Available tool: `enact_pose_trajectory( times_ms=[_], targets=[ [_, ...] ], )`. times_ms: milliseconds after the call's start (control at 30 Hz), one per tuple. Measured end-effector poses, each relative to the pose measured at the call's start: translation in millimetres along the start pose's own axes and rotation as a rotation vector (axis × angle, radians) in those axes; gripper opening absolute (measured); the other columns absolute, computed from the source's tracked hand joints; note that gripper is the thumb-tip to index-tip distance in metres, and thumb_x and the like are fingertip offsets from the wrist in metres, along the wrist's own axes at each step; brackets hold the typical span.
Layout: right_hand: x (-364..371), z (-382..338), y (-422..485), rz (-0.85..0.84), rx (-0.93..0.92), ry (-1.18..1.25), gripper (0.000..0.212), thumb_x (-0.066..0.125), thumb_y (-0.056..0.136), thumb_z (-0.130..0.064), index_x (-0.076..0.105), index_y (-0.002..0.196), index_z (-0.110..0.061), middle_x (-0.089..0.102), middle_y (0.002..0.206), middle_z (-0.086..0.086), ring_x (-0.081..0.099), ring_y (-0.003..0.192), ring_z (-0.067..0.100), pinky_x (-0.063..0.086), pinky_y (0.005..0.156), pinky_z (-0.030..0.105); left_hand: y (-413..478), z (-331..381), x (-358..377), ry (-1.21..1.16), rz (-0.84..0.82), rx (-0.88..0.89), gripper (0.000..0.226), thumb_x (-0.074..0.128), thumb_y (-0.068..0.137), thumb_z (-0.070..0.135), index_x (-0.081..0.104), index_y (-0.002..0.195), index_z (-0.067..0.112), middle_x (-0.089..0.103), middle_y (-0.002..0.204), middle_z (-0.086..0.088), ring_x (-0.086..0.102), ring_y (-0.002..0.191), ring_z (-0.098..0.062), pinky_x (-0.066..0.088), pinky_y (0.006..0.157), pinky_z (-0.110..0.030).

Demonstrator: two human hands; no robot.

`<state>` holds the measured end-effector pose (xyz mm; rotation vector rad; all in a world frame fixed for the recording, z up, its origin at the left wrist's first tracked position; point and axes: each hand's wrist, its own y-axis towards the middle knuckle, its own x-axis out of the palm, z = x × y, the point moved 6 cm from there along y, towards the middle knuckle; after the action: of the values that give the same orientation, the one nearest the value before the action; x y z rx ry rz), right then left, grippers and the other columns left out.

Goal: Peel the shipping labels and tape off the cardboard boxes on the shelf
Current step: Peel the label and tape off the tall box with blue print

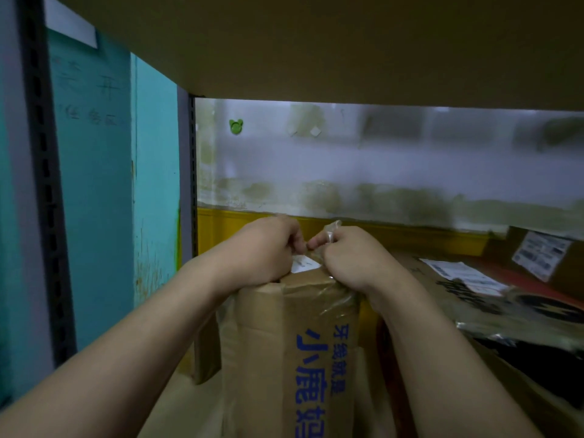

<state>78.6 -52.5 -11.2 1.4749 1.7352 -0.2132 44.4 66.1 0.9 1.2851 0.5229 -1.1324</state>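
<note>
The box (303, 343) sits on the shelf (189, 403) straight in front of the person. Its long axis runs away from them toward the wall (347, 159), with the blue print running lengthwise along the upper face. Clear tape (331, 229) wraps its far end in wrinkled film, and a loose, crumpled piece of it stands up above that end. A small white label (305, 264) scrap shows on the far top edge, between the two hands.

The right hand (350, 257) rests on the far right corner, its fingers (319, 240) curled tight round the crumpled tape. The left hand (268, 248) rests on the far left corner, just above the label. Its fingers (295, 245) are curled too, the tips pinched together on the tape's edge and touching the right hand's fingertip. Both forearms reach in from the bottom corners.

Just right of the box lies a second box (512, 314), flat and angled, with a white paper (467, 275) on top. Another printed paper (542, 254) leans further back. A yellow band (410, 238) runs along the wall's foot behind the hands, and a green sticker (235, 126) sits high on the wall. A board (316, 42) roofs the bay overhead. To the left stand a slotted post (47, 184) and a teal panel (94, 184).
</note>
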Motion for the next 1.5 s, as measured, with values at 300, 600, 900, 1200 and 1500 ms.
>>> enact_pose_trajectory(
  times_ms=[300,600,900,1200,1500],
  targets=[
    [0.0,-15.8,6.0,-0.125,-0.065,-0.326,0.020,0.047,0.094,-0.014,0.066,0.102,-0.015,0.063,0.102,0.003,0.057,0.095,0.021,0.040,0.071,0.026,-6.7,4.1,-6.4,0.015,0.017,-0.006,0.026,0.052,0.081,0.003,0.067,0.091,0.022,0.066,0.096,0.003,0.058,0.088,-0.018,0.052,0.080,-0.035],
    [-4.1,-33.6,14.7,-0.515,-0.171,-0.697,0.026,0.040,0.104,-0.027,0.044,0.078,-0.025,0.058,0.082,0.001,0.062,0.074,0.019,0.057,0.078,0.043,-0.4,-2.7,-4.8,-0.025,0.033,0.008,0.019,0.052,0.080,0.007,0.065,0.082,0.021,0.065,0.086,0.004,0.059,0.083,-0.018,0.052,0.077,-0.037],
    [4.4,-23.5,33.7,-0.559,-0.291,-0.461,0.013,0.047,0.095,-0.019,0.056,0.093,-0.010,0.064,0.090,0.017,0.063,0.076,0.027,0.055,0.079,0.054,-3.8,-7.4,-4.2,-0.056,-0.004,-0.018,0.030,0.048,0.085,-0.004,0.067,0.099,0.016,0.061,0.100,0.003,0.056,0.094,-0.016,0.045,0.078,-0.026],
    [9.8,7.8,43.6,-0.386,-0.443,-0.091,0.026,0.047,0.100,-0.031,0.056,0.097,-0.007,0.057,0.076,-0.011,0.058,0.067,0.023,0.050,0.068,0.049,-2.7,-7.3,-4.6,-0.049,0.032,-0.017,0.032,0.049,0.085,-0.003,0.068,0.095,0.020,0.058,0.093,0.011,0.057,0.088,-0.014,0.046,0.077,-0.025],
    [14.2,17.4,42.9,-0.398,-0.386,0.048,0.024,0.045,0.098,-0.042,0.051,0.105,-0.020,0.069,0.093,0.014,0.067,0.085,0.034,0.054,0.075,0.057,-1.1,-10.4,-2.5,-0.047,0.060,0.000,0.032,0.049,0.085,-0.002,0.067,0.087,0.025,0.056,0.088,0.014,0.054,0.083,-0.007,0.042,0.074,-0.018]
  ],
)
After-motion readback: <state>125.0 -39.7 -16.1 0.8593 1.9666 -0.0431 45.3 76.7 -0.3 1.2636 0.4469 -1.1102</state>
